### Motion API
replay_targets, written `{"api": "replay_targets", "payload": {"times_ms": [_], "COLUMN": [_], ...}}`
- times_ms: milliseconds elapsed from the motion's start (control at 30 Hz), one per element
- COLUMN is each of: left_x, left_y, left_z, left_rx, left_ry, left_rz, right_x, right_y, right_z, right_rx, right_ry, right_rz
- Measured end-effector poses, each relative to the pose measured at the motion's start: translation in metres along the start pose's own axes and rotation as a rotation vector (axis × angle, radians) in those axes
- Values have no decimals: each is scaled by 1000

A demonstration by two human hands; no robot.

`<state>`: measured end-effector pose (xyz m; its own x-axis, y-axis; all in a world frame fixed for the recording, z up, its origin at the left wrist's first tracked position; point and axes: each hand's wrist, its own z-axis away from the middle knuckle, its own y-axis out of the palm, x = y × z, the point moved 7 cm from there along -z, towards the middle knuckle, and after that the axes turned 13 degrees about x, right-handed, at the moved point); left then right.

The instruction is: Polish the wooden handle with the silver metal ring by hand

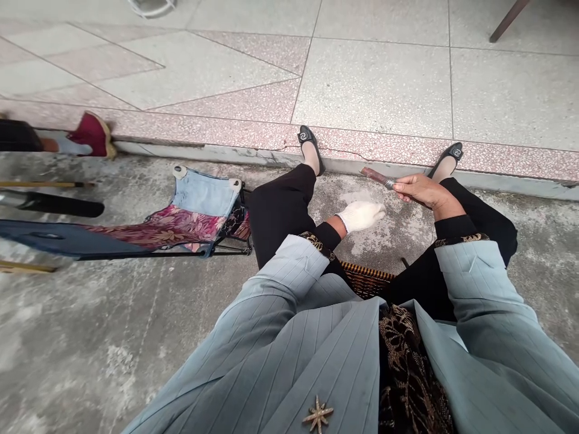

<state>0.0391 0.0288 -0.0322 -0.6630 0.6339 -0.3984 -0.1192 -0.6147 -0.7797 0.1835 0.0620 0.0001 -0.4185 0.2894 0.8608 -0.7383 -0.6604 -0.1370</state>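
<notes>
My right hand is bare and closed round the near end of a short, rusty brown knife-like tool. Silvery wire is wound round the tool close to my fingers, and its far end points left and away from me. My left hand wears a white knitted glove. Its fingers are curled together, and whatever they may hold is hidden. A gap separates the gloved hand from the tool; both hands are above the concrete between my knees.
I sit on a woven wicker seat, feet against a low tiled step. Left of me stands a folding fabric chair. Beyond it show another person's red shoe and a dark furniture armrest. A furniture leg stands at upper right.
</notes>
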Motion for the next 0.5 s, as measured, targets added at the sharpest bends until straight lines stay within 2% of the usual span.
{"api": "replay_targets", "payload": {"times_ms": [133, 233, 300, 367, 433, 467, 500], "left_x": [-6, -6, -5, -2, 1, 3, 5], "left_y": [8, 7, 5, 2, -3, -6, -9], "left_z": [0, 3, 5, 6, 6, 5, 5], "left_rx": [46, 12, -14, -22, -40, -49, -66], "left_ry": [13, -4, -11, -6, 11, 20, 35], "left_rz": [-85, -186, -229, -219, -173, -129, -22], "right_x": [-15, -22, -29, -31, -21, -12, -1], "right_y": [-3, 6, 19, 40, 60, 65, 65], "right_z": [-11, -19, -20, -17, -7, -1, 5], "right_rx": [-93, -19, 138, 395, 663, 749, 772], "right_ry": [238, 400, 467, 437, 291, 195, 97], "right_rz": [405, 666, 706, 618, 442, 340, 252]}}
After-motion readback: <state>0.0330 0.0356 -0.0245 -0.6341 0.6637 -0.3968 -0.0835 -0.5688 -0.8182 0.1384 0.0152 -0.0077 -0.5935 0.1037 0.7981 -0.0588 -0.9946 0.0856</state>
